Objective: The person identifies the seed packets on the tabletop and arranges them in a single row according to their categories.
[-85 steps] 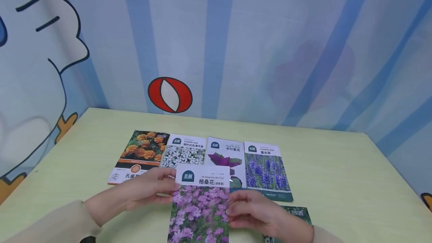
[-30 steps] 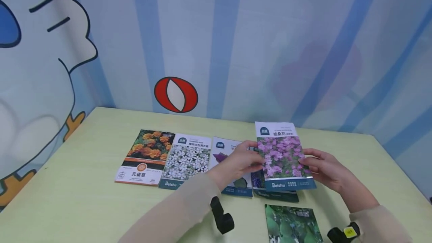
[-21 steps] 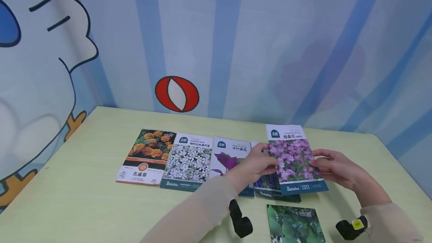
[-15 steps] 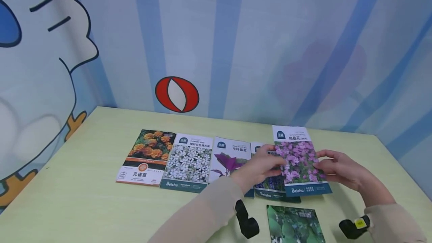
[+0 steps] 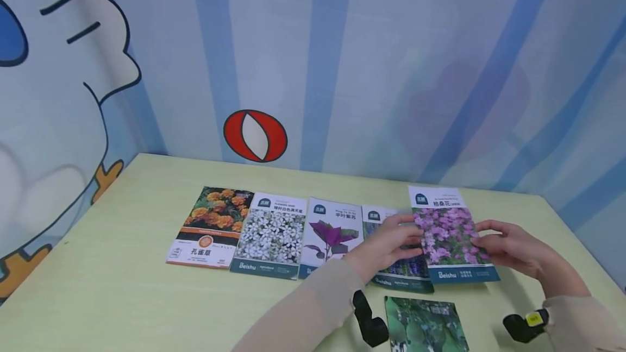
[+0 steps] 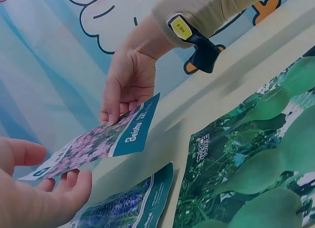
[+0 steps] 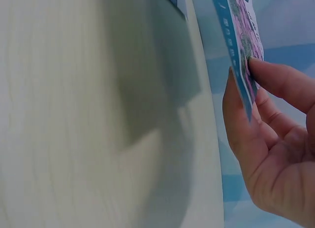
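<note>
A seed packet with pink flowers (image 5: 450, 235) is held up off the table at the right end of a row of packets. My right hand (image 5: 513, 246) pinches its right edge, with the thumb on the printed front and fingers behind, as the right wrist view shows. My left hand (image 5: 388, 243) is at its left edge. In the left wrist view, the left hand's thumb and fingers stand apart around the packet's near edge, fingers under it. The purple-blue flower packet (image 5: 406, 281) lies below, partly covered by the left hand.
Left of it lie an orange flower packet (image 5: 220, 213), a white flower packet (image 5: 269, 235) and a purple-leaf packet (image 5: 332, 232), side by side. A green packet (image 5: 425, 325) lies at the front. A printed curtain (image 5: 371, 69) stands behind the table (image 5: 122, 265).
Both hands have carried the pink flower packet from front centre to the right, past the purple-blue packet. Lately it has shifted further right and slightly lower.
</note>
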A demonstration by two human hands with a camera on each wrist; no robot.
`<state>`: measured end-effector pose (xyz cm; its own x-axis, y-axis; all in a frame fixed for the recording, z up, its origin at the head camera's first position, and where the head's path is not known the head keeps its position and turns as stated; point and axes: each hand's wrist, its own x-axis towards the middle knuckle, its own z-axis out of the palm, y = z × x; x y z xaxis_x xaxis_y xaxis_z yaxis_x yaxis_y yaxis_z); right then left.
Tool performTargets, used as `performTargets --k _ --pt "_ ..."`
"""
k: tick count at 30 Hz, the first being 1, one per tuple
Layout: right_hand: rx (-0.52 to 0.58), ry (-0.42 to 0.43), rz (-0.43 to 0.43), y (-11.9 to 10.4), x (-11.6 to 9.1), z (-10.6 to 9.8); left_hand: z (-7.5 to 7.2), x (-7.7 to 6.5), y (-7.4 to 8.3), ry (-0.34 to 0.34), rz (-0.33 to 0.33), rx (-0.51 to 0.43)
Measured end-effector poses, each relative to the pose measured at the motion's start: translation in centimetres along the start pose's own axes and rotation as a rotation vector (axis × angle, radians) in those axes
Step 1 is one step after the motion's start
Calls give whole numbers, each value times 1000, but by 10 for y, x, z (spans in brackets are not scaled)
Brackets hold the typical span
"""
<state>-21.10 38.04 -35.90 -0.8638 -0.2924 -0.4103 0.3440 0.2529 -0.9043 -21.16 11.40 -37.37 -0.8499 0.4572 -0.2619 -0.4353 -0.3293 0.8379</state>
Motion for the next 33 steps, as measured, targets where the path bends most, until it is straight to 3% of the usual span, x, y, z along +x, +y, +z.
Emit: performTargets --k 8,15,20,33 --pt "-51 59 47 7 0 1 2 1 -3 2 -35 53" --pt "-242 224 115 7 -2 6 3 9 -10 -7 -83 38" --pt "-369 293 143 5 -2 8 5 6 -9 -4 -97 41" --pt "-381 337 182 14 -1 6 0 3 -10 -42 -83 94"
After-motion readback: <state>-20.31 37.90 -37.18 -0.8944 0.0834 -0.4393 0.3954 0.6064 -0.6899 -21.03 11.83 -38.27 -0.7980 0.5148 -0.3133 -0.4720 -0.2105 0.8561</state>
